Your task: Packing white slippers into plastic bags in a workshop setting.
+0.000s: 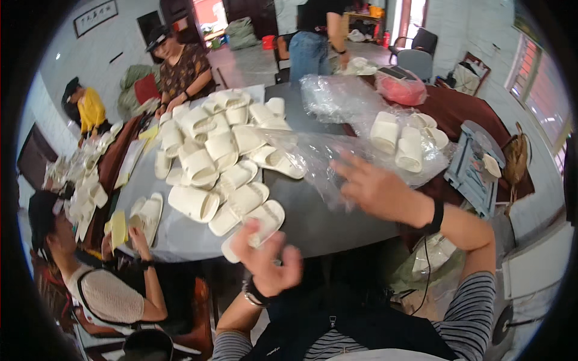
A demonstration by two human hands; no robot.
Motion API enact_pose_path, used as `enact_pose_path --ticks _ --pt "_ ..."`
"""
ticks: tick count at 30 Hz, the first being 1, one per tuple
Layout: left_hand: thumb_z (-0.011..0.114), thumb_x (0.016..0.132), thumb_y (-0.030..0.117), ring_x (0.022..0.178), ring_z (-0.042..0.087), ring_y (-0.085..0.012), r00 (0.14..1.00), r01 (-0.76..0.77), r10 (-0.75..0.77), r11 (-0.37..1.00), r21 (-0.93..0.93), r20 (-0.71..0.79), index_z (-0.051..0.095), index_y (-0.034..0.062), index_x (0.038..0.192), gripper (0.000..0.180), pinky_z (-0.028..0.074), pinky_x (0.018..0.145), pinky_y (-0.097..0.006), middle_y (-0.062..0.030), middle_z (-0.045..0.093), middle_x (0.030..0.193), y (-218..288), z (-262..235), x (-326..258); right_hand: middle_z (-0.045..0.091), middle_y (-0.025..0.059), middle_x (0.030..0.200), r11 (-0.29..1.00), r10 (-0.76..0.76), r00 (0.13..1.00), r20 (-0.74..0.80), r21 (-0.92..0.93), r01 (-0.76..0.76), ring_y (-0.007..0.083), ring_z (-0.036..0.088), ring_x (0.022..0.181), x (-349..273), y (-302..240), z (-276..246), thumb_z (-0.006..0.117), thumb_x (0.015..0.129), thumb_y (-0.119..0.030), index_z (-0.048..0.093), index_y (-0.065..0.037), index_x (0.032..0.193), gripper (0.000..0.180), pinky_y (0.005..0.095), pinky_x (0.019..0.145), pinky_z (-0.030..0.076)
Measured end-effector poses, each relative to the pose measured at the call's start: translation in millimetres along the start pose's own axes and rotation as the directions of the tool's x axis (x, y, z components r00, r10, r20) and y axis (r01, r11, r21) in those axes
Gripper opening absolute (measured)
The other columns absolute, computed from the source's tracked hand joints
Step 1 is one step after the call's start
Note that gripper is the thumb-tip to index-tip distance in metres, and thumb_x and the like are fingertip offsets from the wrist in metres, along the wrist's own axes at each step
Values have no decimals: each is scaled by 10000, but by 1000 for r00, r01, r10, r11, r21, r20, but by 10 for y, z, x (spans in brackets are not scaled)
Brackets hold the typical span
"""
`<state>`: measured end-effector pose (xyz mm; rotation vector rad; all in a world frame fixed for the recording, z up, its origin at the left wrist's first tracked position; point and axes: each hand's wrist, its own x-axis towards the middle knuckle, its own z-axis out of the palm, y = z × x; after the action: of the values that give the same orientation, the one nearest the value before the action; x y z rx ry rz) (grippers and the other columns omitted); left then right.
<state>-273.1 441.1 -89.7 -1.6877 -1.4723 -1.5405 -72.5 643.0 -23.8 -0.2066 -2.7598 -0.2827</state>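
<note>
- Dark grey table [313, 222]: runs from near centre to far centre.
- Heap of white slippers [220, 156]: covers left and middle of the top.
- Clear plastic sheeting [334, 99]: lies crumpled at far right.
- Bagged white slippers [400, 141]: right side, inside clear film.
- Red bag [402, 90]: far right edge.

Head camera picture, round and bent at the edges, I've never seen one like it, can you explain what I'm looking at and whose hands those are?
A wide fisheye camera worn on a person's head looks down, so straight edges curve. The two arms rising from below are the wearer's own. The left hand hovers open at the nearest white slipper; the right hand reaches, fingers spread, to a clear plastic bag. Neither has a grip on anything. A pile of white slippers covers the grey table. Other people sit around it.
</note>
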Motion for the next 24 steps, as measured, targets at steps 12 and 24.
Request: enact_pose_path --ticks 12,24 --pt "722 807 256 1414 304 -472 638 131 -9 987 -97 770 512 203 1420 650 263 1143 -596 -199 312 1551 -436 1031 -1102 353 208 1504 974 -47 835 548 212 -85 505 211 1451 -976 -627 1579 702 831 -344 486 -75 1410 674 692 1098 282" --pt "652 834 305 1458 291 -379 613 142 20 981 -134 790 515 117 1406 618 214 1192 -533 -160 384 1540 -905 1297 -1290 735 100 967 792 -103 863 495 566 -230 263 704 871 1595 384 1245 666 911 -245 649 -44 1148 312 364 761 544"
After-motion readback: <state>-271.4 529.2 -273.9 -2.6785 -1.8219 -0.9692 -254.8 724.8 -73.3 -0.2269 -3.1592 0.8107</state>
